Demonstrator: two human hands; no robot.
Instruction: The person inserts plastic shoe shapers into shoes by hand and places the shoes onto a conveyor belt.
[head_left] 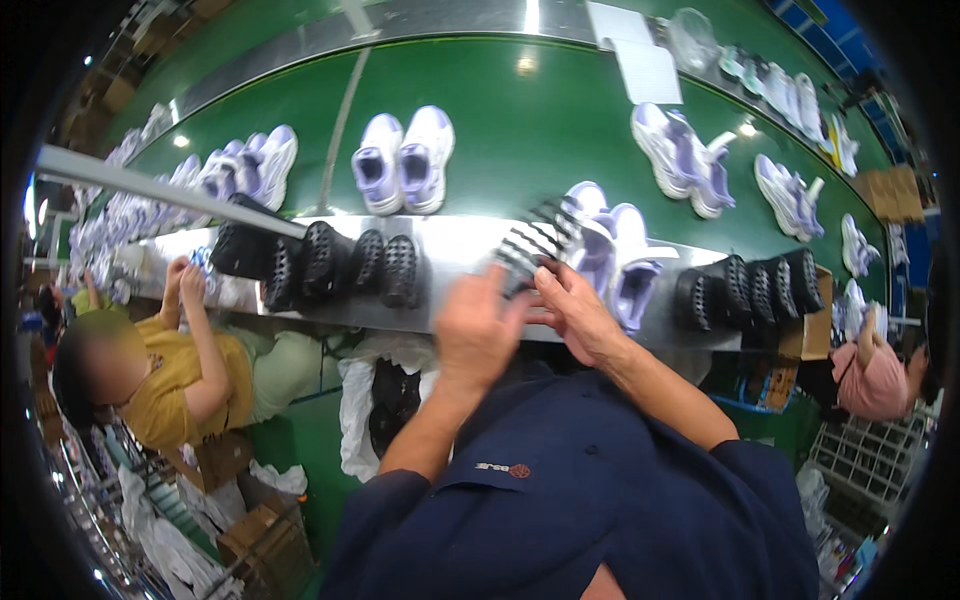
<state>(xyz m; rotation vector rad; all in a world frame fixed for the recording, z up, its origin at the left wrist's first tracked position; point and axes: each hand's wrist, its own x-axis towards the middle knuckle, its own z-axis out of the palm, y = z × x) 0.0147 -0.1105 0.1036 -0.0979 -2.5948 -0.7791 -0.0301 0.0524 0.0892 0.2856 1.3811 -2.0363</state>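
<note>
Between my hands is a black slotted shoe form (540, 238) with pale stripes, smeared by motion. My right hand (585, 318) is closed, with thumb and fingers pinching its lower end. My left hand (470, 325) is at the form's left side, too blurred to show how its fingers lie. Just right of the form stands a pair of white and lavender sneakers (634, 270) on the bench edge, partly covered by it. Several similar black forms stand upright on the metal ledge, a left group (400, 272) and a right group (738, 290).
Across the green conveyor belt (520, 130) stand more sneaker pairs, one pair (403, 165) left of centre. White papers (645, 70) lie at the far side. A metal bar (170, 190) crosses the left. A person in yellow (205, 385) sits left; another in pink (870, 375) is right.
</note>
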